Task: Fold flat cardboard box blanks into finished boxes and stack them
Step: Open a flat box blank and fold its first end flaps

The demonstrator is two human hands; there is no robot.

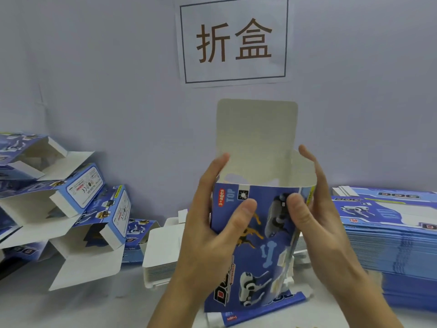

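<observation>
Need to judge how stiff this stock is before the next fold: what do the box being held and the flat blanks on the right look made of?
The box looks like thin paperboard: printed blue outside, plain matte off-white inside, and its upright lid flap stands unsupported. Both hands, left and right, hold its sides. The stack of blanks seems to be the same printed card, with thin layered edges. Coating cannot be told.

A white paper sign with a dark rectangular border (234,40) on the grey wall reads "折盒" in brown characters. The blue printed cardboard box with its top flap raised (254,245) carries "3+ages" in a red oval and "TOP" beside it near its upper rim.
</observation>
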